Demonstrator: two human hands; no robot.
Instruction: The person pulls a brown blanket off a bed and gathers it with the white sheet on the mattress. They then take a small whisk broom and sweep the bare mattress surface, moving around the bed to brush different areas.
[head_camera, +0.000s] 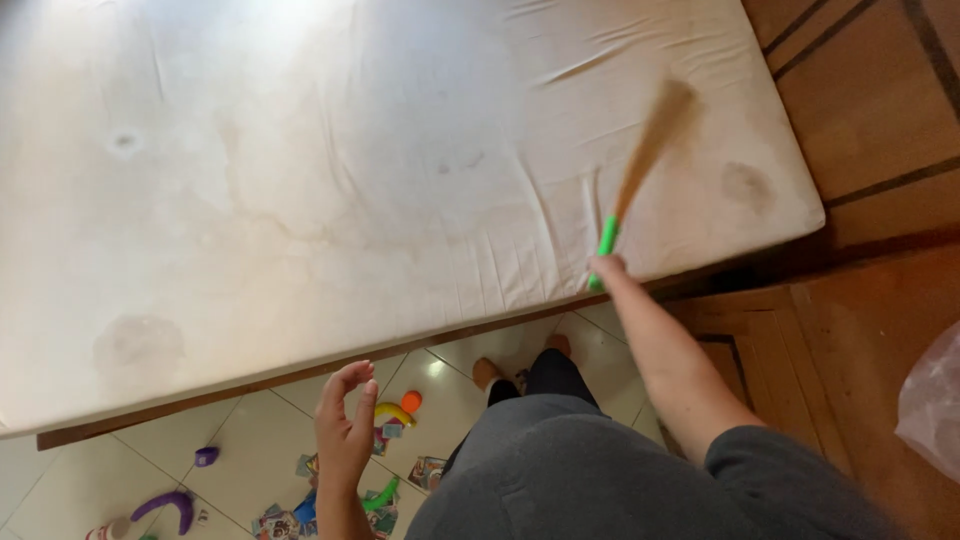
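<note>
I'm sweeping the bare mattress (380, 170) w/ a short hand broom (640, 170), bristles blurring over the corner just ahead of my right hand (606, 268). That hand is clamping the broom's green handle (606, 238), right arm reaching out nearly straight, wrist at the mattress edge.

Progress, judging by the surface: I'm seeing no loose crumbs or dust on it, but can't tell what's already brushed. Stains are showing: a dark patch beyond & to the right of the broom, a faint ring far left of my left hand (345, 425), pale tide marks across the middle. So I'm guessing it's partway, w/ the broom working the right end.

My left hand is hovering free below the mattress edge, holding nothing, fingers curling loosely, palm turning inward. Toys & cards (385, 470) are lying on the tiled floor (250, 440) just beside & under that hand, incl. a purple curved piece (165, 505) to its left.
</note>
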